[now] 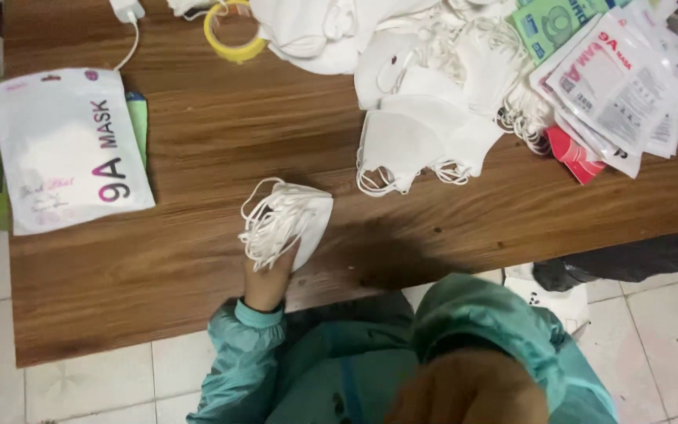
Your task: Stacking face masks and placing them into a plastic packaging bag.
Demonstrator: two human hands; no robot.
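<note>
Left hand [267,284] grips white mask stack [288,221].

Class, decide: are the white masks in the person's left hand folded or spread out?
Folded: the masks form one flat stack, ear loops bunched together.

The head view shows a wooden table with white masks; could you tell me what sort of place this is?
Probably a small mask-packing workstation, perhaps home-based. A pile of loose white masks lies on the wooden table beside a stack of printed pouches, and the left hand holds a bundle of masks.
</note>
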